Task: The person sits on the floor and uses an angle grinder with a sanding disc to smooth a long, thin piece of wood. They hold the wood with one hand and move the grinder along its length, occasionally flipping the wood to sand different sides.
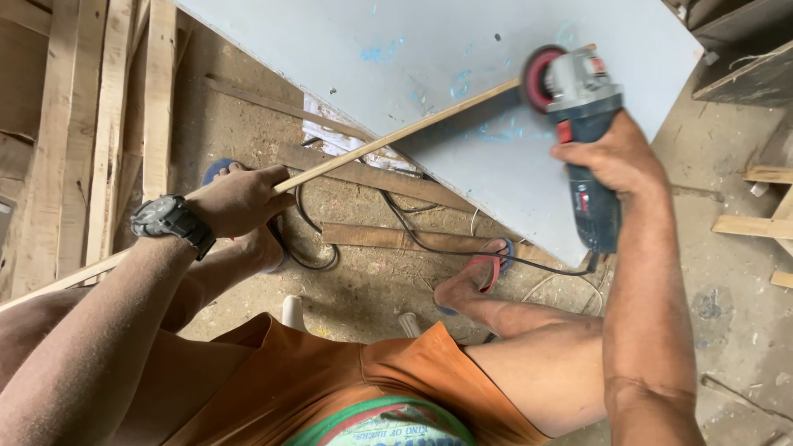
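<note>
Two hands are busy here. The left hand (239,198) is closed around a long thin wooden stick (396,136), near its middle. The stick looks light and a bit bendy. Its far end meets the red disc of the grinder (578,124), which looks heavy. The right hand (615,157) wraps its body tight, over the grey board (429,58).

- Left hand (239,198): fist closed, knuckles up, forearm stretched forward, watch on the wrist.
- Right hand (615,157): fingers wrapped tight, arm extended straight ahead.
</note>
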